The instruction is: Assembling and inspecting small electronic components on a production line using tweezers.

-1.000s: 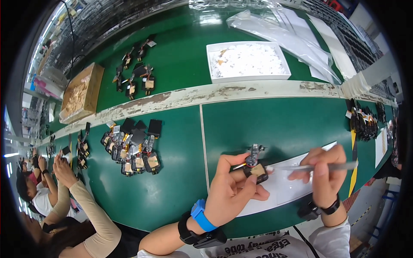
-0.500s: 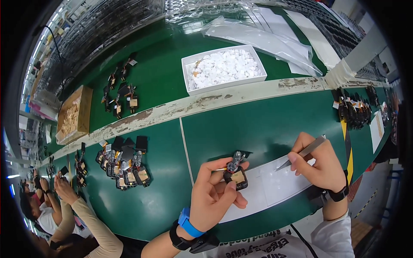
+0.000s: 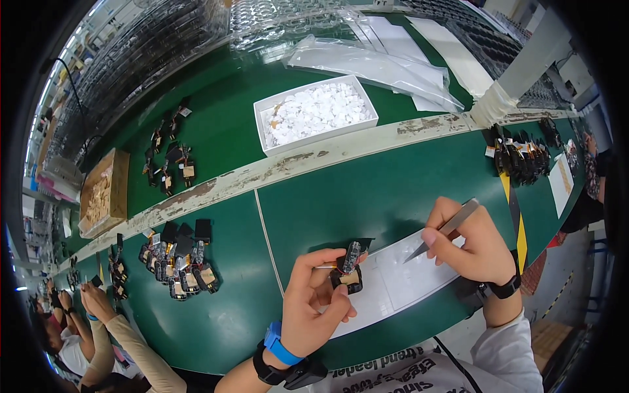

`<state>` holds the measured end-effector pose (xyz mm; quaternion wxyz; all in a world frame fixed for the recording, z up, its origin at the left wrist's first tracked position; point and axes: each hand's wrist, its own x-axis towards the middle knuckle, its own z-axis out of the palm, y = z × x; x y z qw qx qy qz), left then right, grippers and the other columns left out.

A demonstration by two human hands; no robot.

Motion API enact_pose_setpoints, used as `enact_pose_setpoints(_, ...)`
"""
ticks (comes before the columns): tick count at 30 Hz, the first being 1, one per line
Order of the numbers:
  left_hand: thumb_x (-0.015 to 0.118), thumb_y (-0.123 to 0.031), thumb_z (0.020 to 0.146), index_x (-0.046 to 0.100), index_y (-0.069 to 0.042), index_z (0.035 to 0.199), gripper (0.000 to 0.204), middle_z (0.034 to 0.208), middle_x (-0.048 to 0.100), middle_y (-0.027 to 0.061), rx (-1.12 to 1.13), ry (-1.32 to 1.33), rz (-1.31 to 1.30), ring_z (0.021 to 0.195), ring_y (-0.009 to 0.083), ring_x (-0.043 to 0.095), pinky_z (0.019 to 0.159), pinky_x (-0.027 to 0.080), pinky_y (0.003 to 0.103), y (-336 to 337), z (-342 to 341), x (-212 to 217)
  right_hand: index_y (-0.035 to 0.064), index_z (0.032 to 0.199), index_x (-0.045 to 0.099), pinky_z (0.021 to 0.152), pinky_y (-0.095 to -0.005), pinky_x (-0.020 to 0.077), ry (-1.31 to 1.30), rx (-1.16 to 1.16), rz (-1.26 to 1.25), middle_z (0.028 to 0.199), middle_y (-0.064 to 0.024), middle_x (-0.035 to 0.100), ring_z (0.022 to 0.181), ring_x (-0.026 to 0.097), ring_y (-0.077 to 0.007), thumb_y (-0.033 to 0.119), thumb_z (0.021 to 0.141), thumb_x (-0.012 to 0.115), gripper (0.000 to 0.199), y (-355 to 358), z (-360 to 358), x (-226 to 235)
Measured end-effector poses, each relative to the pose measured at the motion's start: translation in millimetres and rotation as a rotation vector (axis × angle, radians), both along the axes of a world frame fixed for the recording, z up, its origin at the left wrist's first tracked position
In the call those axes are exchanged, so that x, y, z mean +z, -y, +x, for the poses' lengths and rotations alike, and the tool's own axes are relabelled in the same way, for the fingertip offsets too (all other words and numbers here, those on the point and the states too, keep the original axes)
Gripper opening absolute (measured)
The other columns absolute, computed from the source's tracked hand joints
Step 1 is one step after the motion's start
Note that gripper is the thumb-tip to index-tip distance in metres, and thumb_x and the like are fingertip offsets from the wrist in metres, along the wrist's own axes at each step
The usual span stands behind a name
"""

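My left hand holds a small black electronic part with a tan square face and a clear tab sticking up, just above a white sheet on the green bench. My right hand grips metal tweezers like a pen, tip pointing down-left at the white sheet, a short way right of the part. A blue band and a black strap circle my left wrist; a black strap circles my right wrist.
A heap of similar black parts lies to the left. A white tray of white pieces sits beyond a worn white strip. More parts lie at right, a cardboard box at left. Another person's arms reach in lower left.
My right hand with the tweezers has lifted off the white sheet and drawn right. My left hand keeps the part, and the view has shifted so the white tray sits nearer the middle.
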<state>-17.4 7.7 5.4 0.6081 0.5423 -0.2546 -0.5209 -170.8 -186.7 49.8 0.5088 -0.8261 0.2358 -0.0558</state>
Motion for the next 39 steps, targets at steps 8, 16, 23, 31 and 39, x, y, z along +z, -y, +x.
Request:
enact_pose_setpoints(8,0.036,0.013,0.081,0.031,-0.006,0.124,0.047,0.124,0.053,0.0191,0.052,0.043,-0.028,0.072,0.0067,0.054,0.053,0.046,0.019,1.7,-0.4,3.7,-0.0022,0.077,0.054,0.047,-0.0214,0.0436,0.018,0.017,-0.109,0.067,-0.0041,0.053,0.053,0.057,-0.0094,0.006,0.086,0.057,0.012,-1.8,6.3,-8.0)
enact_pose_setpoints(16,0.034,0.013,0.081,0.037,-0.005,0.121,0.044,0.121,0.054,0.0203,0.054,0.14,-0.028,0.058,0.0041,0.051,0.048,0.042,0.017,1.9,-3.2,2.3,-0.0017,0.076,0.055,0.049,-0.023,0.042,0.055,-0.032,-0.184,0.065,-0.0052,0.052,0.053,0.053,-0.0112,0.003,0.082,0.059,0.009,-7.2,7.1,-11.7)
enact_pose_setpoints(23,0.034,0.013,0.081,0.039,-0.004,0.12,0.043,0.12,0.056,0.0199,0.037,0.14,-0.055,0.057,0.0037,0.05,0.049,0.043,0.017,2.4,-2.9,1.4,-0.0015,0.072,0.056,0.049,-0.0245,0.0409,0.123,-0.008,-0.26,0.064,-0.0054,0.053,0.051,0.053,-0.0141,0.002,0.079,0.06,0.009,-8.3,5.3,-11.3)
enact_pose_setpoints(31,0.034,0.013,0.08,0.04,-0.004,0.119,0.043,0.118,0.056,0.0198,0.046,0.145,-0.042,0.057,0.0039,0.051,0.048,0.043,0.017,1.6,-2.4,0.7,-0.0012,0.067,0.057,0.044,-0.0226,0.0409,0.129,-0.043,-0.318,0.059,-0.0054,0.055,0.048,0.057,-0.0117,0.008,0.078,0.069,0.018,-7.6,6.2,-11.8)
enact_pose_setpoints(39,0.034,0.011,0.08,0.04,-0.003,0.119,0.042,0.117,0.057,0.02,0.057,0.121,-0.027,0.056,0.0041,0.051,0.047,0.042,0.016,2.5,-3.1,3.1,-0.0021,0.064,0.058,0.043,-0.0218,0.0393,0.08,-0.064,-0.365,0.053,-0.0047,0.054,0.042,0.053,-0.0114,0.011,0.074,0.074,0.023,-6.0,1.4,-9.1)
